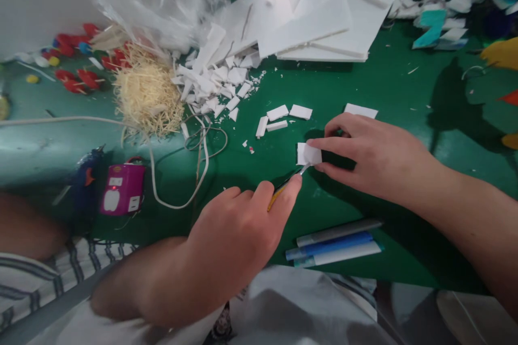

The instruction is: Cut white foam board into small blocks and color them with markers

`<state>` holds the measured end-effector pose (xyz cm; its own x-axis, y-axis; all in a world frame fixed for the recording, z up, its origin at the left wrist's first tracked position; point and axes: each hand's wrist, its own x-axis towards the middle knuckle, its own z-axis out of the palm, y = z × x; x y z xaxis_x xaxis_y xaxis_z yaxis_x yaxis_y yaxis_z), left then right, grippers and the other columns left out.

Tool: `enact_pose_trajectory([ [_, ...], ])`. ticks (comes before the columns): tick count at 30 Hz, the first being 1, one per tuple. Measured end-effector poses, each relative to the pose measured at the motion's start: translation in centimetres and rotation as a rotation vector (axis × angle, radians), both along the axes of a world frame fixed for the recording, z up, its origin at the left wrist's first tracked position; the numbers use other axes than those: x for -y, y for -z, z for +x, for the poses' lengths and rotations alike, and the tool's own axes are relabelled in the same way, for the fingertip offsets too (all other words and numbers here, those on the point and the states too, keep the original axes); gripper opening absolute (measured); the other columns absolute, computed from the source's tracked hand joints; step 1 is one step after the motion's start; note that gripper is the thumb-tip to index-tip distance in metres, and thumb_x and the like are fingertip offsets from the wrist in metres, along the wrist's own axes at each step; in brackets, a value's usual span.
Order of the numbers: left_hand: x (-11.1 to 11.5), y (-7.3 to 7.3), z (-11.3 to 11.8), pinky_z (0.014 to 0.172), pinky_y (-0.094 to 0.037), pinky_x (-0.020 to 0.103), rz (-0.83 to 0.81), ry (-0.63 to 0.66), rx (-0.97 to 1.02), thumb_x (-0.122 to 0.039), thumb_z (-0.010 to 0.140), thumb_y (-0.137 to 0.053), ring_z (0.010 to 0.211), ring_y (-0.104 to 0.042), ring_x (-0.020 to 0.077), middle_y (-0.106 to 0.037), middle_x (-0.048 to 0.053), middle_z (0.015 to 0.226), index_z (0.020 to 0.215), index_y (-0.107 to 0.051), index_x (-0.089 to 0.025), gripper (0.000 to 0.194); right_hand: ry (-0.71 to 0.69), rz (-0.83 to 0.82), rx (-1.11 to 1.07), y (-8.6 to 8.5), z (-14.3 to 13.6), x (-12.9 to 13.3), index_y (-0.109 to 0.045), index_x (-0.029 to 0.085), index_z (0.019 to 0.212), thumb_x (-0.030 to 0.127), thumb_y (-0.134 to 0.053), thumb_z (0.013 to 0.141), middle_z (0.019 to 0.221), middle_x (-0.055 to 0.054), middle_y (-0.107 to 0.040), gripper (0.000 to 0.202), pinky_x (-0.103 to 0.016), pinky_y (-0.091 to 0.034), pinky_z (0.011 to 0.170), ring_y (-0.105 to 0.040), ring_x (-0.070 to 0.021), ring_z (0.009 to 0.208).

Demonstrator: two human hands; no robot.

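My left hand (243,221) is wrapped round a thin craft knife (276,198) with a yellow handle. Its metal tip touches the near edge of a small white foam-board piece (304,154), and my index finger lies along the knife. On the right, my right hand (368,153) grips that same piece between thumb and fingertips against the green table. Just beyond these fingers lies a larger white foam-board strip (361,111). Several small cut white pieces (277,113) are grouped to the left of it.
White scraps (218,83) and wood shavings (148,91) heap at the back left, near a plastic bag (154,5). White boards (307,27) are stacked behind. Markers (335,245) lie in front. A cable (178,206) loops beside a purple power block (123,188) and glue gun (83,178).
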<state>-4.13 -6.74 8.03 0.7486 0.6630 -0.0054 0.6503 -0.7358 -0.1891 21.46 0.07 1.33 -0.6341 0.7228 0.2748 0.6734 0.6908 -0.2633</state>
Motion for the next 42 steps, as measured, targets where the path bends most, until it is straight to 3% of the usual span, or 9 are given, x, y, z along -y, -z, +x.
enact_pose_trajectory([
  [6, 0.1, -0.3, -0.4, 0.048, -0.041, 0.031, -0.003, 0.002, -0.010, -0.004, 0.094, -0.060, 0.047, -0.053, 0.0144, -0.064, -0.003, 0.070, 0.143, -0.073, -0.018, 0.052, 0.005, -0.012, 0.005, 0.1, 0.1, 0.0, -0.084, 0.024, 0.118, 0.038, -0.057, 0.104, 0.107, -0.011, -0.075, 0.033, -0.030, -0.044, 0.060, -0.068, -0.0199, 0.084],
  [15, 1.1, 0.7, -0.3, 0.051, -0.037, 0.035, 0.006, -0.073, 0.043, -0.002, 0.097, -0.051, 0.051, -0.050, 0.0157, -0.058, -0.002, 0.069, 0.143, -0.073, -0.022, 0.055, 0.015, -0.018, 0.009, 0.1, 0.1, 0.0, -0.084, 0.025, 0.119, 0.037, -0.058, 0.102, 0.107, -0.012, -0.075, 0.033, -0.031, -0.046, 0.060, -0.069, -0.0212, 0.085],
  [22, 0.7, -0.2, -0.5, 0.050, -0.040, 0.033, -0.026, -0.011, -0.035, -0.003, 0.096, -0.054, 0.050, -0.050, 0.0142, -0.057, -0.003, 0.068, 0.146, -0.071, -0.020, 0.055, 0.025, -0.059, 0.007, 0.1, 0.1, 0.0, -0.083, 0.023, 0.118, 0.037, -0.059, 0.101, 0.111, -0.012, -0.076, 0.033, -0.032, -0.047, 0.060, -0.070, -0.0226, 0.087],
  [30, 0.6, -0.7, -0.6, 0.049, -0.042, 0.032, -0.050, -0.024, -0.061, -0.003, 0.094, -0.056, 0.048, -0.054, 0.0139, -0.060, -0.004, 0.067, 0.144, -0.072, -0.019, 0.054, 0.021, -0.071, 0.007, -0.1, 0.1, -0.2, -0.082, 0.022, 0.116, 0.036, -0.060, 0.100, 0.110, -0.012, -0.076, 0.031, -0.032, -0.048, 0.061, -0.070, -0.0224, 0.087],
  [34, 0.3, -1.5, -1.1, 0.049, -0.041, 0.033, -0.028, -0.029, -0.019, -0.007, 0.102, -0.050, 0.047, -0.052, 0.0136, -0.067, -0.004, 0.071, 0.146, -0.068, -0.015, 0.048, 0.024, -0.147, -0.001, -0.5, 0.4, -0.2, -0.077, 0.023, 0.132, 0.029, -0.059, 0.095, 0.116, -0.011, -0.076, 0.042, -0.033, -0.052, 0.066, -0.071, -0.0229, 0.091],
  [37, -0.2, -1.9, -1.2, 0.049, -0.041, 0.034, 0.022, -0.060, 0.006, -0.010, 0.105, -0.049, 0.048, -0.052, 0.0142, -0.068, -0.004, 0.071, 0.146, -0.067, -0.013, 0.044, 0.089, -0.190, -0.010, -0.5, 0.2, 0.0, -0.068, 0.022, 0.145, 0.039, -0.064, 0.094, 0.117, -0.011, -0.076, 0.054, -0.034, -0.053, 0.067, -0.069, -0.0223, 0.086],
  [40, -0.6, -1.8, -1.0, 0.049, -0.042, 0.034, 0.064, -0.098, 0.040, -0.009, 0.103, -0.051, 0.048, -0.052, 0.0156, -0.065, -0.005, 0.068, 0.142, -0.069, -0.015, 0.044, 0.145, -0.122, 0.023, 0.0, -0.6, 0.2, -0.065, 0.018, 0.146, 0.053, -0.069, 0.094, 0.113, -0.014, -0.076, 0.063, -0.035, -0.052, 0.068, -0.069, -0.0256, 0.088],
  [42, -0.8, -1.6, -0.9, 0.050, -0.043, 0.035, 0.071, -0.097, 0.055, -0.009, 0.101, -0.052, 0.048, -0.053, 0.0165, -0.064, -0.005, 0.068, 0.141, -0.071, -0.017, 0.045, 0.123, -0.061, 0.028, 0.4, -1.0, 0.2, -0.063, 0.015, 0.148, 0.049, -0.068, 0.095, 0.109, -0.015, -0.075, 0.064, -0.038, -0.053, 0.074, -0.070, -0.0288, 0.094],
])
